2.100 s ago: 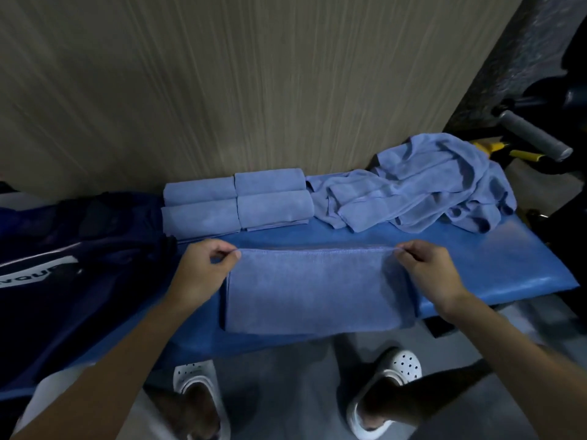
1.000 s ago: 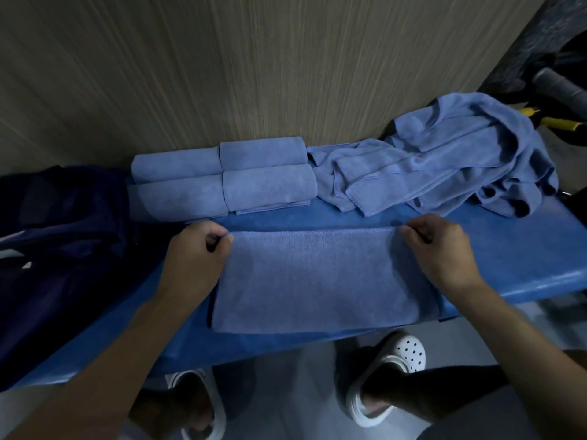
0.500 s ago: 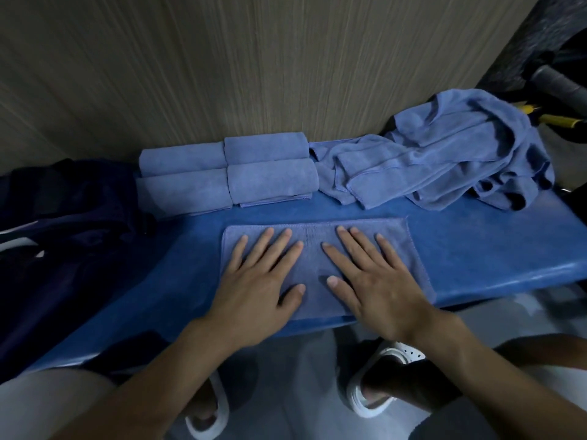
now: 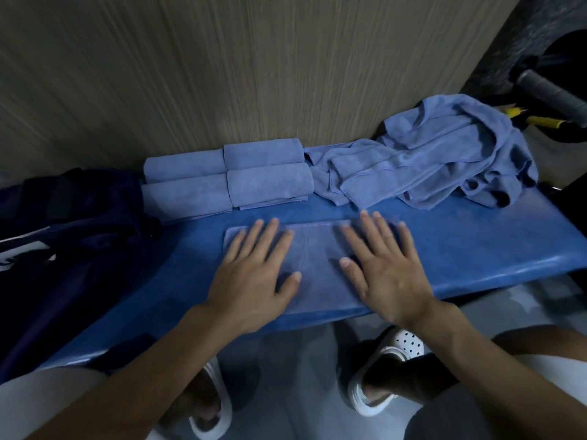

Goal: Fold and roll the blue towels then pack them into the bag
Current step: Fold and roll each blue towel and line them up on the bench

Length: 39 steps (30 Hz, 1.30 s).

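Wall panel [image 4: 222, 74]: fills the upper half, pale wood grain, rises straight behind the bench.
Bench [image 4: 476, 249]: blue padded top, runs left to right below the panel, carries all the towels.
Bag [image 4: 63, 233]: dark navy, slumps over the left end of the bench, just beside the rolled towels; opening not readable in the dark folds.
Loose towels [image 4: 444, 160]: crumpled blue heap at the far right of the bench, against the panel, touches the right-hand rolls.
Rolled towels [image 4: 190, 198]: four blue rolls, two rows of two, packed side by side along the panel, between the bag and the loose heap.
Folded towel [image 4: 314, 258]: blue rectangle, lies flat at the near edge of the bench, mid-bench, apart from the rolls; both hands on top.
Left hand [image 4: 251, 281]: palm down, fingers straight and spread, thumb out to the side, presses the left part of the folded towel; grips nothing.
Right hand [image 4: 387, 274]: palm down, fingers straight and fanned, covers the right part of the folded towel, fingertips at its far edge and slightly blurred; grips nothing.
Clogs [image 4: 406, 344]: white, perforated, on the grey floor below the bench edge.
Grey handle [image 4: 552, 93]: far right, beyond the heap.
Yellow tool [image 4: 546, 122]: just under the handle, partly hidden.
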Tool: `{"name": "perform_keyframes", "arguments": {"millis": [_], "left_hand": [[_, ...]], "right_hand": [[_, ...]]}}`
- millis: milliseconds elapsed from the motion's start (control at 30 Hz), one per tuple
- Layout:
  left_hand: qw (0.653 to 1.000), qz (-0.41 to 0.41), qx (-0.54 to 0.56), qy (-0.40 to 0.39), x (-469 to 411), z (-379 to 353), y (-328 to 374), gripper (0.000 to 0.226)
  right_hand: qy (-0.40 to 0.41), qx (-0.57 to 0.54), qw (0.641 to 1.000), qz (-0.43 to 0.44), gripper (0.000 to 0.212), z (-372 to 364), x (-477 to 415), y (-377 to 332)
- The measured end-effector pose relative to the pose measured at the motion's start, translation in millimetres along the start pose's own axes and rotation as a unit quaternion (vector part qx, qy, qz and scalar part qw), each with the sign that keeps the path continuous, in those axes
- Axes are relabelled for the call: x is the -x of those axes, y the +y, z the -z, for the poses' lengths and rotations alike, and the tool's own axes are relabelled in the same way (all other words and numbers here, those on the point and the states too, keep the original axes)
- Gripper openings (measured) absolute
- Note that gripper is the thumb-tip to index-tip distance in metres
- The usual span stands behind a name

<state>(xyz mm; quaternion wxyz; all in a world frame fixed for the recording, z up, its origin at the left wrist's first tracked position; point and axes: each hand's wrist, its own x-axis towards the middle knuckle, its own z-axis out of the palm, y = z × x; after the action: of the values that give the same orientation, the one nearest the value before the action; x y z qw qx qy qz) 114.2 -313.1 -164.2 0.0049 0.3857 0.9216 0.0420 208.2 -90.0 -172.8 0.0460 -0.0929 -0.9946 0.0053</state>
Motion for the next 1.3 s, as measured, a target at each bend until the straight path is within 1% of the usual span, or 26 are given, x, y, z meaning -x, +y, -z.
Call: {"name": "perform_keyframes", "arguments": {"millis": [67,133,200,333,400,467,567,633,733,833,867,900,967,1000,1033,1100,1133,1200,1300], "left_hand": [[0.999,-0.045,0.002,0.009,-8.8,-3.4,5.9,0.067],[0.998,-0.062,-0.007,-0.006,-12.5,-11.8,1.3,0.064],[0.999,-0.05,-0.016,-0.01,-11.2,-18.7,-6.3,0.063],[0.999,-0.033,-0.017,-0.017,-10.4,-19.2,-7.8,0.063],[0.999,-0.022,-0.015,-0.02,-11.0,-17.5,-5.4,0.063],[0.999,-0.007,-0.018,-0.033,-7.7,-16.7,-4.9,0.064],[0.999,0.025,-0.013,-0.036,4.9,-16.2,-6.8,0.065],[0.997,0.058,-0.011,-0.04,16.6,-16.1,-8.7,0.065],[0.994,0.087,-0.031,-0.066,32.7,-4.3,-5.7,0.069],[0.984,0.106,-0.061,-0.13,41.0,16.4,1.5,0.071],[0.982,0.103,-0.077,-0.137,43.3,23.7,4.0,0.067],[0.984,0.089,-0.09,-0.122,44.9,31.2,6.9,0.061],[0.995,0.047,-0.081,-0.044,42.3,37.7,6.4,0.049],[0.998,0.021,-0.061,-0.018,38.4,35.6,3.4,0.049],[0.999,-0.009,-0.043,-0.013,33.3,32.1,0.4,0.052],[0.997,-0.065,-0.03,-0.041,22.7,25.8,-2.3,0.058],[0.995,-0.08,-0.031,-0.048,19.1,24.8,-1.7,0.058],[0.994,-0.089,-0.049,-0.041,17.1,21.1,-0.2,0.055],[0.991,-0.091,-0.093,-0.015,25.9,23.3,3.3,0.046]], "right_hand": [[-0.007,-0.01,0.999,0.052,0.06,-2.6,7.2,-10.9],[-0.033,-0.005,0.997,0.071,0.063,-7.3,9.3,-9.1],[-0.053,0.0,0.997,0.053,0.065,-9.2,6.0,1.5],[-0.068,0.005,0.997,-0.022,0.069,-6.8,-0.1,17.9],[-0.064,0.008,0.997,-0.046,0.072,-4.9,-0.6,20.2],[-0.047,0.02,0.997,-0.057,0.07,2.5,2.1,15.6],[0.006,0.033,0.999,-0.034,0.057,19.0,14.2,3.7],[0.022,0.034,0.999,-0.01,0.049,24.9,25.0,-2.2],[0.003,0.007,1.0,-0.005,0.05,22.0,30.8,-4.5],[-0.012,-0.023,1.0,0.009,0.051,16.1,27.0,-7.5],[-0.014,-0.031,0.999,0.014,0.052,15.7,24.8,-8.8],[-0.015,-0.03,0.999,0.018,0.052,16.0,22.5,-10.3],[-0.008,-0.007,1.0,0.016,0.051,17.9,19.1,-12.7],[-0.005,-0.002,1.0,0.012,0.051,19.3,17.9,-13.5],[-0.004,-0.003,1.0,0.011,0.051,20.1,17.7,-14.2],[-0.009,-0.013,1.0,0.016,0.051,17.5,18.4,-14.6],[-0.012,-0.019,1.0,0.021,0.051,15.0,18.1,-14.3],[-0.022,-0.037,0.999,0.031,0.052,10.9,14.3,-13.8],[-0.046,-0.089,0.993,0.061,0.062,10.0,1.2,-16.5]]}}
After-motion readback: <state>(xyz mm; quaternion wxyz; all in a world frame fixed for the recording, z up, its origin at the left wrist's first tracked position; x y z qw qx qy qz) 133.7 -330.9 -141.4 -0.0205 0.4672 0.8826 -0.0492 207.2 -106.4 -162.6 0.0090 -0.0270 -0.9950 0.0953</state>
